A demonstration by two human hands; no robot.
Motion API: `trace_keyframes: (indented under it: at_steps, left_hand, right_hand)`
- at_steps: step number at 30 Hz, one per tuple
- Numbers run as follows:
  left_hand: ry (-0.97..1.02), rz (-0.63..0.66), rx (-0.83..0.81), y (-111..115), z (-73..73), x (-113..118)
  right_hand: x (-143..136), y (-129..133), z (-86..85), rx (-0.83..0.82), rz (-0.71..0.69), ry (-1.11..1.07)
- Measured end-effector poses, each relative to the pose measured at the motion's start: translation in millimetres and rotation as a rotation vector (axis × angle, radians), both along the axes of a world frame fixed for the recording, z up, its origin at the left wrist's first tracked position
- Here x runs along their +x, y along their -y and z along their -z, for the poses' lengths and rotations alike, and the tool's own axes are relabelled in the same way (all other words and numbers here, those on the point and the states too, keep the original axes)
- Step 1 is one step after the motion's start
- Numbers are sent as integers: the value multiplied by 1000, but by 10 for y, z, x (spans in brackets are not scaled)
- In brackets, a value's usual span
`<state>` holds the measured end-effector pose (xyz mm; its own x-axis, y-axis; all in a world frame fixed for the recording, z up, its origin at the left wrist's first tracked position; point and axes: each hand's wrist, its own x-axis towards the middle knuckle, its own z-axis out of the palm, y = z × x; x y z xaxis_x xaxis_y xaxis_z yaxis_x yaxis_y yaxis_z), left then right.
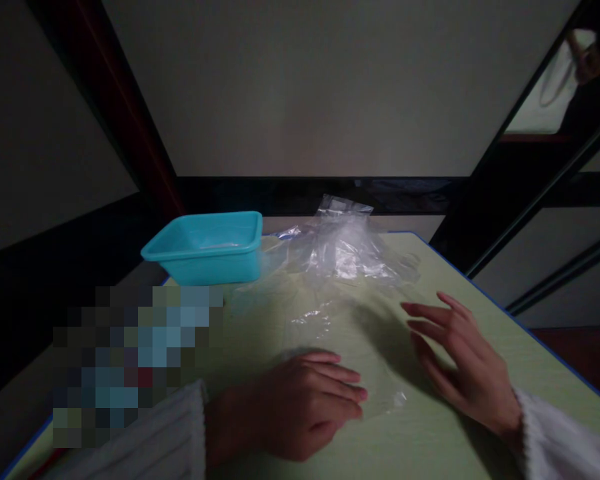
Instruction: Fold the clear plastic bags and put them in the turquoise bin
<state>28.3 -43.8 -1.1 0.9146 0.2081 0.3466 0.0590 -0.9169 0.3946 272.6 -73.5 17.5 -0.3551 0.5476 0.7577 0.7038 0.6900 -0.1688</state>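
Observation:
My left hand lies flat, palm down, on a clear plastic bag spread on the table. Its fingers point right and are stretched out, with nothing gripped. To the right, my right hand hovers a little above the tabletop, fingers apart and slightly bent, holding nothing; its shadow falls on the bag's right side. Behind both hands sits a crumpled heap of clear plastic bags at the table's far edge. Part of the flat bag is hidden under my left hand.
A turquoise plastic basin stands at the table's far left corner. The pale green table has a blue edge. A blurred-out patch covers something on the left. Pale panels with dark frames rise behind the table.

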Motion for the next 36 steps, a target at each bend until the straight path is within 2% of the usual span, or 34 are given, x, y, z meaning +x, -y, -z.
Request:
trace_keyframes:
  at_steps: [1, 2, 3, 5, 6, 9, 11, 13, 15, 17, 21, 30, 33, 36]
  left_hand:
    - [11, 8, 0, 7, -6, 1]
    - [21, 15, 0, 14, -13, 4]
    - [32, 22, 2, 20, -20, 7]
    - [28, 33, -4, 28, -28, 12]
    - [18, 44, -13, 29, -26, 13]
    - [-8, 61, -64, 24, 9, 3]
    - [4, 81, -105, 18, 50, -10]
    - [2, 101, -157, 15, 83, -19]
    - [-16, 120, -212, 21, 91, -24]
    - [-31, 130, -270, 35, 74, -25]
    - [-56, 118, -364, 58, 8, -22]
    - [-37, 141, -339, 117, -104, -70]
    - [-32, 105, -344, 162, -128, -111]
    - [-23, 80, -349, 180, -114, -114]
  right_hand:
    - [-45, -96, -31, -87, 75, -228]
    - [-108, -189, -57, -180, 81, -486]
    - [-179, -275, -78, -316, 37, -690]
    - [-312, -405, -90, -489, -104, -835]
    - [-364, -444, -82, -489, -140, -769]
    - [-442, -448, -18, -433, -305, -230]
    - [-460, -384, 23, -453, -442, 84]
    - [-477, -311, 40, -513, -524, 247]
    - [-498, -266, 34, -559, -545, 322]
    - [-510, -264, 22, -588, -508, 344]
    - [-470, -355, 46, -617, -336, 311]
    - [-246, -580, 228, -459, 147, 299]
    - [-251, -576, 206, -438, 187, 299]
    - [-306, -527, 144, -429, 89, 266]
